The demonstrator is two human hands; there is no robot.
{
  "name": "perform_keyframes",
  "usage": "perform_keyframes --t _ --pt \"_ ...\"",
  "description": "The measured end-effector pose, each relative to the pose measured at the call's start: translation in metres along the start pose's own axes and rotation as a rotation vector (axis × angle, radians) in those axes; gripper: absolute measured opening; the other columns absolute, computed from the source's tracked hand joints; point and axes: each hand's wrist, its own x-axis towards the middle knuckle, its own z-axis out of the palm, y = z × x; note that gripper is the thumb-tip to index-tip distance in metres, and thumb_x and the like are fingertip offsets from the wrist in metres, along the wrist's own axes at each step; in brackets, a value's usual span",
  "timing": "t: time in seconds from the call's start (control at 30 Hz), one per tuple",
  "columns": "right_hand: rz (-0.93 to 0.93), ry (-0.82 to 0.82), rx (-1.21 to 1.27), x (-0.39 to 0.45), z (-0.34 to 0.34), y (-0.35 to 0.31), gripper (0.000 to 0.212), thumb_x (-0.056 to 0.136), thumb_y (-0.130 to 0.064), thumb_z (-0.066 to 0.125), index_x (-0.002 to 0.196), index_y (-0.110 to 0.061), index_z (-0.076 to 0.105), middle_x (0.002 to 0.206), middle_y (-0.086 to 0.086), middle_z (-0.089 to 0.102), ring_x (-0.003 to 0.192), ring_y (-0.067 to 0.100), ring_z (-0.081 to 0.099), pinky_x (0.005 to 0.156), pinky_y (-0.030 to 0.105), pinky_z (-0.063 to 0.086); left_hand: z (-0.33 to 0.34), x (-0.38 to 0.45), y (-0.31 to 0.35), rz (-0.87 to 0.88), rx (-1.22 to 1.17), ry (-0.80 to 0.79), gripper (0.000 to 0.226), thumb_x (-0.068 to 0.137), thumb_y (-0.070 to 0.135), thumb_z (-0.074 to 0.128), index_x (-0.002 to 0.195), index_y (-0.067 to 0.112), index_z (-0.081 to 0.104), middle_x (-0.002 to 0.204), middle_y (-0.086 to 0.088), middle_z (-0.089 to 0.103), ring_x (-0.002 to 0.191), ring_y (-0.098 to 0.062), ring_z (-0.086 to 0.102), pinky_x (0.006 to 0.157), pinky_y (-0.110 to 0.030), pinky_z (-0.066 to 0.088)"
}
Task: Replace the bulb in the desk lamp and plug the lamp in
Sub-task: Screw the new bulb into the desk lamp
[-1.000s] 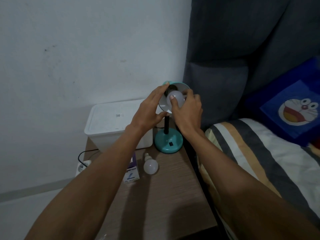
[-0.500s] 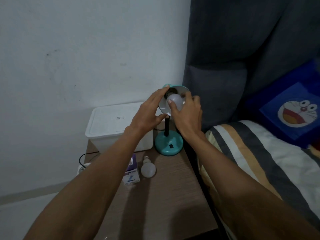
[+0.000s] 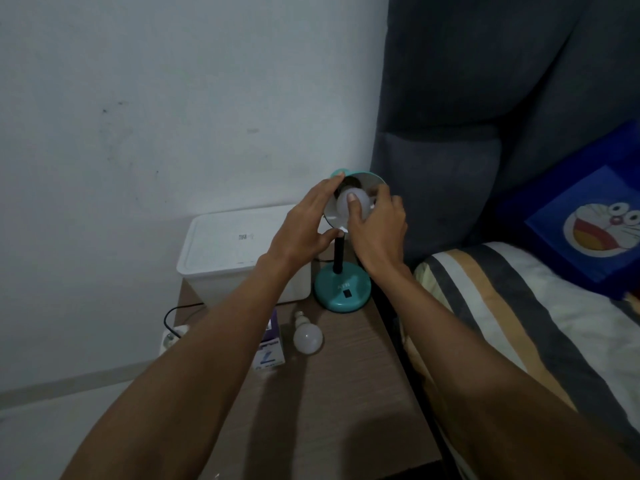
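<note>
The bulb (image 3: 348,206) sits inside the lamp shade (image 3: 375,180), at the bedside table's (image 3: 346,393) rear right corner. Right hand (image 3: 377,230) fingers grip the bulb; left hand (image 3: 304,226) clasps the shade rim. Risk: cross-threading from tilted entry, or the shade twisting.

Wood bedside table (image 3: 332,393) w/ teal lamp (image 3: 342,289), white box (image 3: 239,251), loose bulb (image 3: 307,336), bulb carton (image 3: 272,344)

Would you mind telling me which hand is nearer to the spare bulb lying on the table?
Left. The left hand grips the lamp shade rim almost directly above the spare bulb; the right hand, holding the bulb in the shade, sits further right.
</note>
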Motion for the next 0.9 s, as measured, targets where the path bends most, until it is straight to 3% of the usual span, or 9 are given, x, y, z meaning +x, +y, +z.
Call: perform_keyframes --t 0.1,0.27,0.4,0.53,0.73,0.8,0.9 --pt "-0.004 0.011 0.033 -0.0016 0.0005 -0.0019 0.036 0.102 -0.035 0.054 0.132 -0.016 0.052 0.127 0.01 0.049 0.108 0.025 0.059 0.081 0.023 0.039 0.0007 -0.0004 -0.001 0.001 0.004 -0.007 0.093 0.083 0.013 0.086 0.159 0.005 0.034 0.161 -0.01 0.044 0.147 -0.022 0.044 0.119 -0.016 0.032" --pt "-0.009 -0.041 0.029 0.0008 -0.0005 0.0034 0.047 0.086 -0.036 0.073 0.127 -0.021 0.053 0.124 0.008 0.052 0.104 0.024 0.059 0.082 0.03 0.047 0.0001 0.0003 -0.0033 0.0 0.001 0.001 0.091 0.084 0.012 0.086 0.159 0.006 0.035 0.161 -0.01 0.043 0.148 -0.021 0.043 0.119 -0.015 0.031" --pt "0.0 -0.011 0.007 0.0047 -0.0041 0.0032 0.045 0.094 -0.044 0.062 0.129 -0.019 0.05 0.113 0.013 0.069 0.101 0.028 0.068 0.082 0.036 0.056 0.0003 0.0008 -0.003 0.007 0.01 0.013 0.092 0.083 0.011 0.086 0.159 0.004 0.035 0.161 -0.012 0.044 0.147 -0.02 0.043 0.118 -0.01 0.027" --pt "-0.059 0.005 -0.072 0.0024 -0.0044 0.0019 0.044 0.099 -0.042 0.056 0.132 -0.014 0.052 0.125 0.012 0.055 0.105 0.029 0.063 0.077 0.029 0.044 0.0008 0.0002 -0.0019 0.01 -0.001 0.026 0.091 0.084 0.011 0.086 0.158 0.003 0.035 0.16 -0.012 0.045 0.144 -0.007 0.038 0.116 -0.009 0.028" --pt "-0.124 -0.055 -0.063 -0.0016 -0.0001 0.0018 0.047 0.091 -0.03 0.07 0.132 -0.018 0.052 0.128 0.01 0.045 0.102 0.032 0.061 0.079 0.029 0.043 0.0019 0.0002 -0.0022 -0.002 -0.032 0.021 0.087 0.086 0.01 0.083 0.158 0.004 0.036 0.16 -0.009 0.044 0.145 -0.012 0.041 0.117 -0.014 0.032" --pt "-0.111 -0.065 -0.074 -0.001 -0.0002 0.0029 0.052 0.087 -0.028 0.073 0.133 -0.017 0.05 0.129 0.011 0.048 0.105 0.033 0.061 0.08 0.03 0.044 0.0015 0.0002 -0.0031 -0.006 -0.032 0.019 0.088 0.085 0.009 0.084 0.159 0.004 0.035 0.16 -0.006 0.043 0.146 -0.01 0.04 0.118 -0.014 0.031" --pt "-0.066 -0.025 -0.095 0.0025 -0.0021 0.0023 0.053 0.092 -0.043 0.064 0.135 -0.018 0.047 0.122 0.014 0.062 0.106 0.035 0.064 0.083 0.04 0.053 0.0006 -0.0012 -0.0044 -0.008 -0.026 0.012 0.092 0.083 0.008 0.086 0.159 0.006 0.034 0.161 -0.008 0.043 0.147 -0.015 0.042 0.117 -0.015 0.033"
